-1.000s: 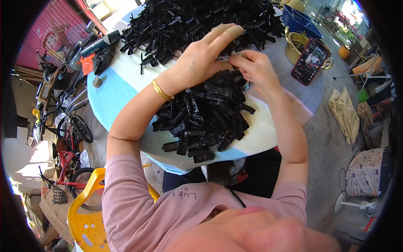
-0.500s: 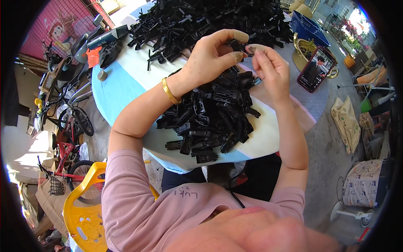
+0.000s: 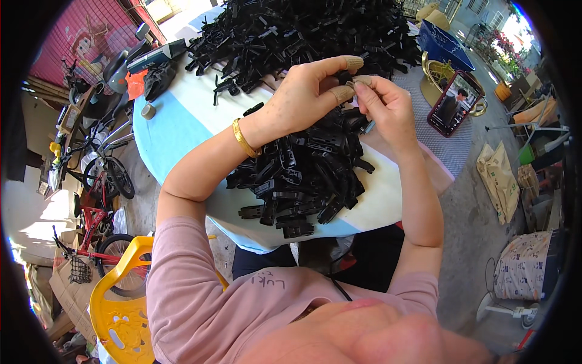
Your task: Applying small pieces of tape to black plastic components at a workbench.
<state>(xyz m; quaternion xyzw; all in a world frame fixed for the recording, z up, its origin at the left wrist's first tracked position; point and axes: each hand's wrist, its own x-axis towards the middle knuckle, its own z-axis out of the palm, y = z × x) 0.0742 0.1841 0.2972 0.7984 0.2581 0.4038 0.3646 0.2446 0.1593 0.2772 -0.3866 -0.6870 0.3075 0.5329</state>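
Note:
My left hand (image 3: 309,91), with tan covers on the thumb and a fingertip and a gold bangle at the wrist, is closed around a black plastic part, mostly hidden by the fingers. Against it, my right hand (image 3: 387,109) pinches with thumb and forefinger; whatever it grips is too small to make out. Both hands are raised over the table, fingertips meeting. Below them lies a heap of black plastic clip-like parts (image 3: 297,176). Farther back spreads a larger pile of thin black parts (image 3: 303,30).
A striped cloth covers the round table (image 3: 163,133). On its right, a phone (image 3: 454,103) leans against a gold pot (image 3: 433,76) near a blue box (image 3: 445,45). At left are a small round tin (image 3: 148,111) and a black bag (image 3: 160,79). A yellow chair (image 3: 121,309) stands beside me.
My right hand has shifted slightly left and down, bringing its fingertips up to my left hand's. My left hand has lowered a little, still around the black part.

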